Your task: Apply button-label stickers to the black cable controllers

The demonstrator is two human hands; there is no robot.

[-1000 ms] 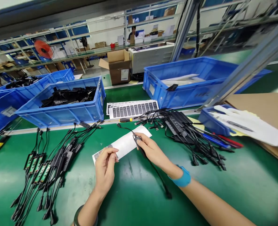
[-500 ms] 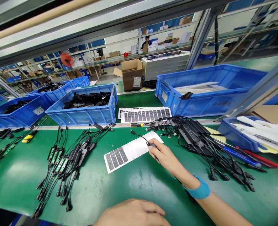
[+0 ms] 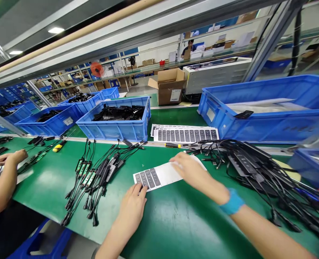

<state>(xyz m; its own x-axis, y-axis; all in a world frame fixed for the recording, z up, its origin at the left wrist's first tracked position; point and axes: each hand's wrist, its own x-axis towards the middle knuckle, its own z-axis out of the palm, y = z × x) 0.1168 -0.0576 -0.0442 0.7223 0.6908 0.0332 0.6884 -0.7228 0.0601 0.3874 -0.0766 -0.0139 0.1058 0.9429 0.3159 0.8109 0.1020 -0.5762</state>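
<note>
A white sheet with several dark grey stick-on labels at its left end lies on the green bench. My left hand is at the sheet's lower left corner, its fingers stretched out over the edge by the leftmost labels. Above the bare right part of the sheet is my right hand, blurred, with a blue band at the wrist. Whether anything is in its fingers cannot be made out. Right of it is a pile of black cabled controllers.
Cabled units, some with bare green boards, lie to the left. Behind are label sheets, a screwdriver, a blue bin of black parts and a larger blue bin. A co-worker's arm is far left.
My left hand has moved forward from the bench's near edge to the label sheet. The small black cabled piece in my right hand no longer shows. The view has swung left.
</note>
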